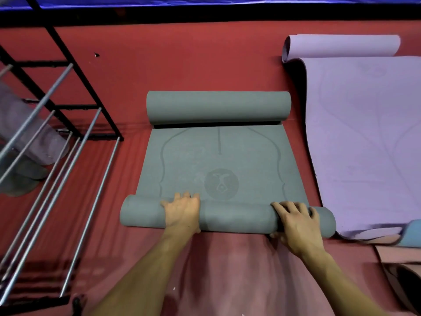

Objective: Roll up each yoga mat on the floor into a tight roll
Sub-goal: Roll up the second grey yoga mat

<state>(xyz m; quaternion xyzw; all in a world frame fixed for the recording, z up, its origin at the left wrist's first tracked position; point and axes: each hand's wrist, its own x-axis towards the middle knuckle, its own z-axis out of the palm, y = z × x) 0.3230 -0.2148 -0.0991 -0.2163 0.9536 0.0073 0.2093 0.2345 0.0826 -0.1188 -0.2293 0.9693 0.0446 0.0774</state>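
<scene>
On a red floor (pixel 182 65) beneath a blue-edged backdrop, a grey-green yoga mat (pixel 216 160) lies partly rolled from both ends, its flat middle showing a round emblem. The left hand (pixel 182 213) rests over the near roll, fingers fairly straight and draped across the top. The right hand (pixel 296 224) wraps the same roll near its right end, its grip curled around it. A lilac yoga mat (pixel 364 133) lies just beside, its far end curled. A metal rack (pixel 57 124) stands left.
</scene>
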